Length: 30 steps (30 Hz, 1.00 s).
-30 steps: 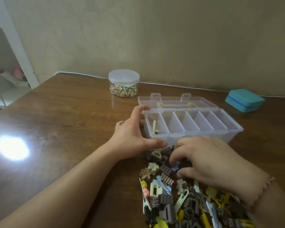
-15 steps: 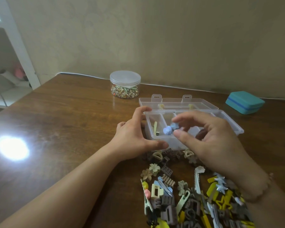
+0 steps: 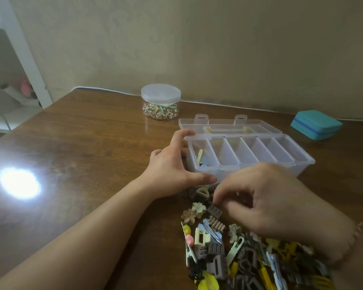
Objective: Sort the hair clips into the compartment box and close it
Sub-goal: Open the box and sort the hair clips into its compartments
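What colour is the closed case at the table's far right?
Teal, with a darker blue band around its middle; the head view shows it.

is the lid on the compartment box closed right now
No, the compartment box stands open, its lid folded back flat on the table behind it.

Dark brown wooden desk point(image 3: 88, 147) with a bright light glare point(image 3: 19, 183), plain beige wall point(image 3: 218, 49) behind, white shelving point(image 3: 19, 49) at left
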Motion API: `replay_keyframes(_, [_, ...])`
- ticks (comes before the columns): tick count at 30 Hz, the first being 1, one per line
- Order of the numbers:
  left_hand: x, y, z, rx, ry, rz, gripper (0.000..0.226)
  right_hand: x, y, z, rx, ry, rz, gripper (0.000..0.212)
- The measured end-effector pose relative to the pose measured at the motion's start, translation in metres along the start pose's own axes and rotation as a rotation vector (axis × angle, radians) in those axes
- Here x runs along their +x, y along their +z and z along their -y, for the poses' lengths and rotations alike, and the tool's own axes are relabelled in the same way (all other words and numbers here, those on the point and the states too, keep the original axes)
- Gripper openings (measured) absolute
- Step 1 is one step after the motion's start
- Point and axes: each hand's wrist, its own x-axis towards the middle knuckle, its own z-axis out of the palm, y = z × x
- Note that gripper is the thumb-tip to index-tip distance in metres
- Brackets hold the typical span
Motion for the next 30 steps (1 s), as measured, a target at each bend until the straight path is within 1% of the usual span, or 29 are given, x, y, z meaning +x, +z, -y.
replay_keyframes(2, [0.000, 0.000, 0.000, -0.006, -0.003, 0.004, 0.100, 0.001, 0.003, 0.005, -0.067, -0.045, 0.127, 0.023])
replay_keyframes(5, [0.000, 0.000, 0.000, -0.010, -0.003, 0.006, 0.100, 0.001, 0.001, 0.010, -0.049, -0.084, 0.272, 0.030])
replay_keyframes(8, [-0.001, 0.000, -0.001, -0.007, -0.007, 0.006, 0.099, 0.000, -0.003, 0.011, -0.076, -0.112, 0.316, 0.040])
replay_keyframes(11, [-0.001, -0.001, -0.002, -0.011, -0.010, 0.005, 0.100, -0.001, -0.006, 0.012, -0.078, -0.111, 0.395, 0.051])
replay_keyframes(13, [-0.001, 0.000, -0.002, -0.005, -0.014, 0.005, 0.100, 0.000, -0.004, 0.015, -0.091, -0.104, 0.375, 0.053])
replay_keyframes(15, [0.000, 0.000, -0.001, 0.004, -0.015, 0.005, 0.100, 0.002, 0.000, 0.016, -0.138, -0.124, 0.311, 0.050])
replay_keyframes(17, [0.000, 0.001, -0.001, 0.010, -0.013, 0.003, 0.100, 0.003, 0.003, 0.016, -0.178, -0.149, 0.273, 0.044])
replay_keyframes(21, [0.000, 0.001, -0.002, 0.013, -0.016, 0.000, 0.100, 0.003, 0.004, 0.015, -0.181, -0.153, 0.226, 0.027])
replay_keyframes(25, [0.000, 0.000, -0.002, 0.006, -0.015, 0.000, 0.099, 0.000, 0.007, 0.016, -0.187, -0.167, 0.186, 0.023])
replay_keyframes(28, [-0.001, -0.001, -0.003, -0.015, -0.018, 0.003, 0.099, -0.001, 0.005, 0.014, -0.148, -0.174, 0.180, 0.019])
replay_keyframes(30, [-0.001, 0.000, -0.003, -0.011, -0.014, 0.001, 0.098, -0.002, -0.002, 0.012, -0.047, -0.126, 0.189, 0.016])
